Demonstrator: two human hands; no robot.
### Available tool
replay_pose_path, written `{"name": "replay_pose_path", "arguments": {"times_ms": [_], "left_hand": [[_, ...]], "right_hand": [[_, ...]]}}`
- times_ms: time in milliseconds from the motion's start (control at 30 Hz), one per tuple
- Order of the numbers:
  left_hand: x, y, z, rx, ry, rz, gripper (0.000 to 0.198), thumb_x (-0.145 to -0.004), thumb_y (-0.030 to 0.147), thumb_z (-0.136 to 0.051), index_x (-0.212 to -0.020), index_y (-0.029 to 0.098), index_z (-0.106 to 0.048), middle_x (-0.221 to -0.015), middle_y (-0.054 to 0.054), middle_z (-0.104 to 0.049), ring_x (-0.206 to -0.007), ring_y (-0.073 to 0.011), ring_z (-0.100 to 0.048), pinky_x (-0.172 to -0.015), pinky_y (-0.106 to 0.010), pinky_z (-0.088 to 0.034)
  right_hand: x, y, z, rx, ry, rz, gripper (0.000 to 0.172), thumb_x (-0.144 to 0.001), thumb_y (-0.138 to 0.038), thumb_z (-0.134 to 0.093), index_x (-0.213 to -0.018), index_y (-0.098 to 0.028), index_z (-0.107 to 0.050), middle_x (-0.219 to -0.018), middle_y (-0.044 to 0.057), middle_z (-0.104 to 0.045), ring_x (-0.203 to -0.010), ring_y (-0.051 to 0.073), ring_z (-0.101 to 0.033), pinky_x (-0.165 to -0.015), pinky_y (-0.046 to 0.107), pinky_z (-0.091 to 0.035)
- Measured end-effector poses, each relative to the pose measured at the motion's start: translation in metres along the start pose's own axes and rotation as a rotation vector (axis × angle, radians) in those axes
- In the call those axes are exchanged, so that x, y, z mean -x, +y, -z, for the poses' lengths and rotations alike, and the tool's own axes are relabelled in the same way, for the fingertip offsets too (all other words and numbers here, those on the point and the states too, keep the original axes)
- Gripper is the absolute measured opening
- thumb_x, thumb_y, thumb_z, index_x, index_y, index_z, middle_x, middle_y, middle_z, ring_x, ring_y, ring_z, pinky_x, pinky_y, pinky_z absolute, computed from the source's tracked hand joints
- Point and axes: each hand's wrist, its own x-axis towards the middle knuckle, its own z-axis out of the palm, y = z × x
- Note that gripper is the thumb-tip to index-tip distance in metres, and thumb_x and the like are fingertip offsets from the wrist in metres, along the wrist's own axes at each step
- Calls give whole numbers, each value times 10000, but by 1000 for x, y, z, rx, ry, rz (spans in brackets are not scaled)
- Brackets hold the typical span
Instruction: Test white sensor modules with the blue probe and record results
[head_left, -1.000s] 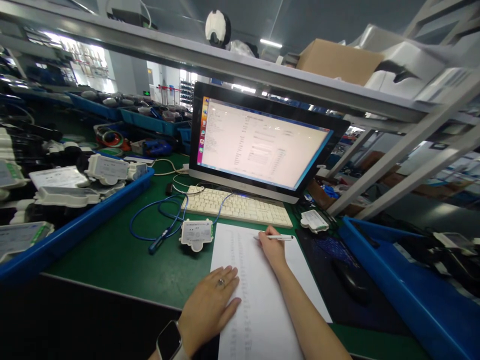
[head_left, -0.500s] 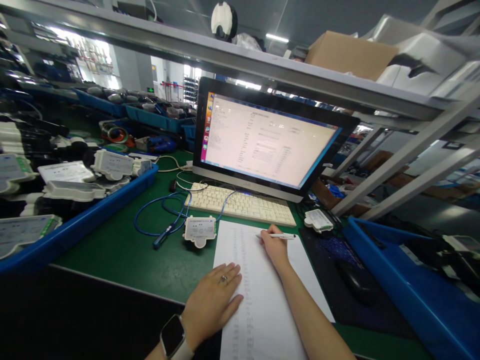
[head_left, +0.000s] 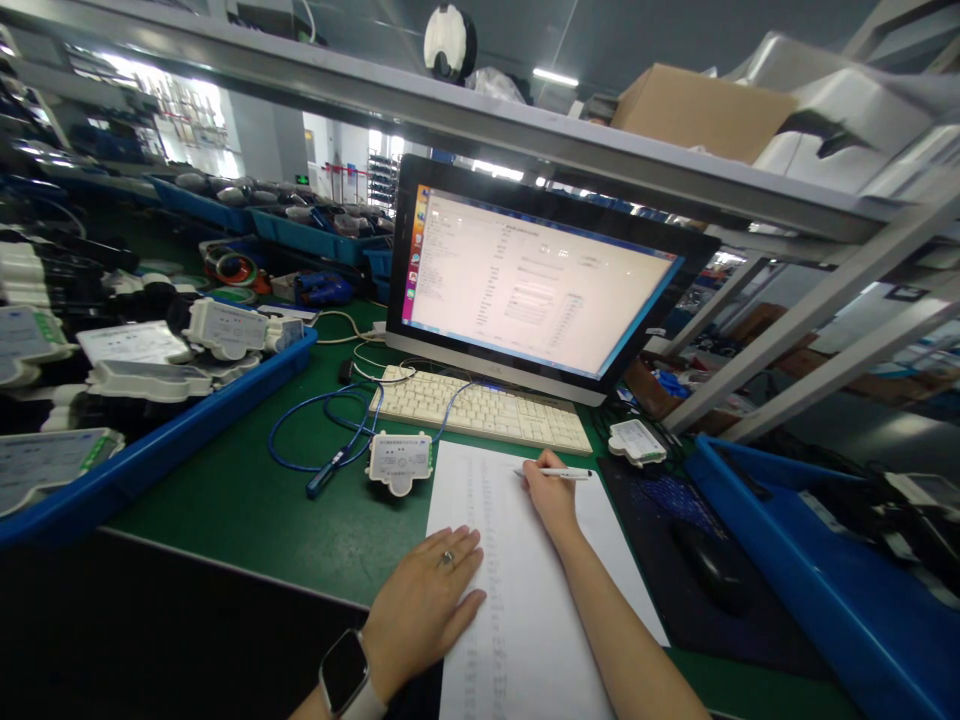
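A white sheet of paper (head_left: 525, 600) with columns of faint writing lies on the green table. My left hand (head_left: 431, 595) rests flat on its left edge, fingers stretched out, holding nothing. In my right hand (head_left: 551, 495) is a white pen (head_left: 574, 473), its tip at the upper part of the sheet. Just left of the paper's top sits a white module with a label (head_left: 401, 460). Behind the paper stand a cream keyboard (head_left: 480, 408) and a lit monitor (head_left: 532, 285).
A blue bin (head_left: 187, 425) of white and black devices stands at the left. Blue cable (head_left: 281, 430) loops beside the module. At the right are a black mouse (head_left: 705, 562), another white module (head_left: 637, 440) and a blue bin (head_left: 795, 570). A shelf crosses above.
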Motion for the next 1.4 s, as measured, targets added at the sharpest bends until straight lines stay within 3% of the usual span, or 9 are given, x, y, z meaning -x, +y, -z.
{"name": "replay_pose_path", "arguments": {"times_ms": [367, 767, 967, 1167, 1267, 1400], "left_hand": [[-2, 0, 3, -34, -29, -22, 333, -858, 285, -518, -1160, 145, -531, -1248, -97, -563, -1152, -233, -529, -960, -408, -463], [2, -2, -3, -1, 32, -1, 323, -867, 320, -516, -1161, 187, -529, -1250, -54, -568, -1163, -193, -519, -991, -366, -440], [2, -1, -3, -33, 64, -16, 310, -870, 307, -507, -1155, 188, -532, -1232, -56, -581, -1132, -197, -544, -966, -357, -462], [1, -6, -2, -82, 76, -81, 320, -872, 347, -514, -1149, 188, -537, -1212, -42, -596, -1099, -200, -570, -927, -322, -489], [1, -11, -6, -114, 71, -107, 335, -868, 366, -522, -1150, 186, -536, -1214, -45, -594, -1093, -196, -574, -930, -307, -484], [-1, -17, -14, -185, 79, -161, 343, -858, 407, -536, -1113, 178, -553, -1187, -33, -613, -1053, -176, -598, -907, -271, -490]], "right_hand": [[1, -5, 1, -5, 15, -11, 207, -617, -312, -476, -489, -244, -328, -405, -66, -415, -439, 137, -399, -474, 257, -308], [-3, -2, 1, -62, 56, -28, 224, -586, -309, -488, -471, -245, -306, -382, -78, -347, -419, 126, -357, -448, 253, -282], [-5, 3, 4, -154, 115, -90, 219, -603, -307, -494, -470, -239, -334, -390, -67, -389, -418, 118, -381, -451, 238, -321], [-14, 7, 10, -304, -39, -163, 273, -628, -462, -582, -580, -221, -463, -442, -41, -497, -340, 100, -355, -330, 212, -245], [-19, 9, 18, -349, -117, -171, 348, -574, -491, -660, -730, -192, -573, -521, -16, -562, -388, 119, -432, -352, 216, -323], [-18, 12, 24, -412, -96, -141, 352, -543, -426, -710, -770, -176, -610, -575, 4, -603, -469, 133, -482, -430, 232, -390]]}}
